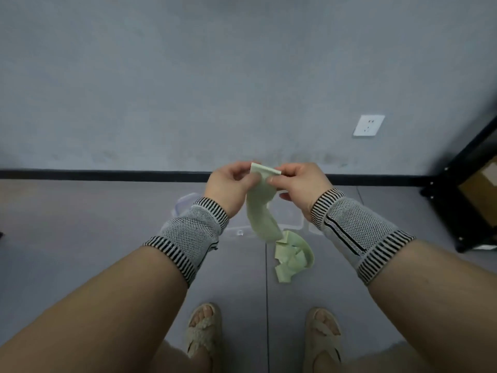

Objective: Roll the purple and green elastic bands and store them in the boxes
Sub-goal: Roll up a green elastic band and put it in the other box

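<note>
Head view has your left hand (228, 184) and right hand (298, 181) both pinching the top end of the pale green flat elastic band (262, 208). It hangs straight down, tail crumpled on the floor. Clear plastic box (291, 227) sits just behind, mostly hidden; no purple band visible.

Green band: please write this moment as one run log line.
left hand: pinches green band | right hand: pinches same end | tail: hangs down
</note>
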Tool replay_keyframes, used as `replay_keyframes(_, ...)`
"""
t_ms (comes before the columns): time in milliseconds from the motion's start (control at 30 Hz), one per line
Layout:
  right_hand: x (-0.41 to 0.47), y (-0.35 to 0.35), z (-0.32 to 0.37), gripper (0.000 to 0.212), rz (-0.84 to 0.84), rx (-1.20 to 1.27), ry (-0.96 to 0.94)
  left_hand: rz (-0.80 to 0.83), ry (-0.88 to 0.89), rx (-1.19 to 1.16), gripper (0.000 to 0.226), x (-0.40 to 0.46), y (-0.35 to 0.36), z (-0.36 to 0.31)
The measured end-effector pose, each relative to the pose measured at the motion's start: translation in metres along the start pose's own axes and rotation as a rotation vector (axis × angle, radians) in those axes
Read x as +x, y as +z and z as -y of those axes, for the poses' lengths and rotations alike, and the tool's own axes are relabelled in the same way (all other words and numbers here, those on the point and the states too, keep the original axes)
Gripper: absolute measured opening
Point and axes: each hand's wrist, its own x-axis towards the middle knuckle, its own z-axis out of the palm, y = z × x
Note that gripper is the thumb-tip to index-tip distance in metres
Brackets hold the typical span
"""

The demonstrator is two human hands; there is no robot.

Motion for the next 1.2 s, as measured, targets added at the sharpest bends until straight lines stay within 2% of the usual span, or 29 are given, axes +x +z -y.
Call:
replay_keyframes(100,-0.027,-0.009,0.016,0.016,-0.043,-0.027,-0.071,-0.031,0.008,-0.059,0.005,-0.025,0.001,-0.012)
replay_keyframes(200,-0.048,-0.012,0.026,0.016,-0.102,0.019,-0.128,-0.024,0.002,-0.127,0.008,-0.046,0.005,-0.019)
replay_keyframes(433,-0.077,-0.013,0.026,0.014,-0.080,0.240,-0.063,0.005,0.013,-0.198,0.014,-0.074,0.013,-0.028)
replay_keyframes(700,-0.067,-0.011,0.001,0.015,-0.107,0.258,-0.037,0.030,-0.020,-0.235,0.014,-0.070,0.020,-0.010)
replay_keyframes(900,-0.051,-0.010,-0.023,0.003,-0.081,0.205,-0.019,-0.026,-0.143,-0.377,0.012,-0.052,0.025,0.014)
replay_keyframes(1033,-0.040,-0.009,-0.031,0.010,-0.108,0.206,-0.042,0.024,-0.185,-0.399,0.008,-0.040,0.024,0.019)
replay_keyframes(1200,-0.030,-0.002,-0.037,0.015,-0.068,0.254,-0.032,0.065,-0.195,-0.351,0.015,-0.031,0.021,0.024)
